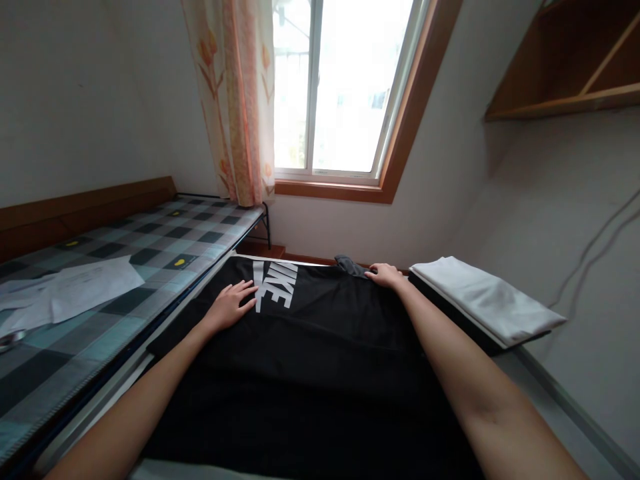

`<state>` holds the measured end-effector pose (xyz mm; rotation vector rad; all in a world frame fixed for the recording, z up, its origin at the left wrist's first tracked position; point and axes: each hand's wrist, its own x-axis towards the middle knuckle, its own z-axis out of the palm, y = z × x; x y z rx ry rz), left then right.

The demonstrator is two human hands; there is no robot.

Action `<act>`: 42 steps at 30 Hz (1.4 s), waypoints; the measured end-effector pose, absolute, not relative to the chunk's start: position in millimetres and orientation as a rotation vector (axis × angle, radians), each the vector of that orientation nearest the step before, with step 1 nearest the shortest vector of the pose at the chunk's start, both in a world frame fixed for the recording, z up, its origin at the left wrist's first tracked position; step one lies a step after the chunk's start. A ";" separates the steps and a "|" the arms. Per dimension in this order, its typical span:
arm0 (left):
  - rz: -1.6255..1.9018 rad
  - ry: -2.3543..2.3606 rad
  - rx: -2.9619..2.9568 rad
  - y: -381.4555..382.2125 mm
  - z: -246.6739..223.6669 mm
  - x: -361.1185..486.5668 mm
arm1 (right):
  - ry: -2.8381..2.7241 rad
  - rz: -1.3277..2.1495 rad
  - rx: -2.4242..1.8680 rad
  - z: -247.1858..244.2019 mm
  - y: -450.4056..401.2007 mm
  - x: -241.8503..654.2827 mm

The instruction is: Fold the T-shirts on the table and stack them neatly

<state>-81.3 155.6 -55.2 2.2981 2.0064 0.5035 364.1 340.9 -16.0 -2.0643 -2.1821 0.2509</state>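
Note:
A black T-shirt [320,360] with white NIKE lettering lies spread over a white-edged surface in front of me. My left hand [231,305] rests flat on it beside the white print, fingers stretched out and holding nothing. At the shirt's far right part, my right hand [386,275] has its fingers bent and closed on the cloth. A dark grey bit of fabric [351,267] sticks up right at those fingertips; whether it belongs to the shirt I cannot tell.
Folded white and black clothes [480,297] are stacked to the right, near the wall. On the left stands a bed with a checked mattress [200,227], bearing papers [95,287] and a tape roll [11,340]. A curtain [245,100] hangs by the window [355,87]; a wooden shelf [565,103] is upper right.

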 end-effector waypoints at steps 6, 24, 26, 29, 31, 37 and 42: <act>0.480 2.026 2.290 154.9 -53.9 -79.0 | -2.133 0.359 -2.138 -21.3 356.9 358.3; 0.540 2.040 2.268 154.6 -52.1 -75.3 | -1.641 0.408 -2.005 -18.8 381.6 350.0; 0.533 2.043 2.267 154.4 -51.5 -74.6 | -1.635 0.421 -1.958 -16.5 378.9 351.1; 0.508 2.057 2.264 154.1 -50.9 -73.9 | -1.631 0.447 -1.923 -12.7 372.4 351.0; 0.505 2.061 2.264 154.1 -51.0 -73.9 | -1.624 0.449 -1.912 -9.1 367.4 349.9; 0.517 2.057 2.267 154.4 -51.0 -74.7 | -1.631 0.397 -1.823 13.0 348.2 344.4; 0.507 2.053 2.275 154.7 -49.8 -74.7 | -1.965 0.327 -1.355 27.2 288.4 344.8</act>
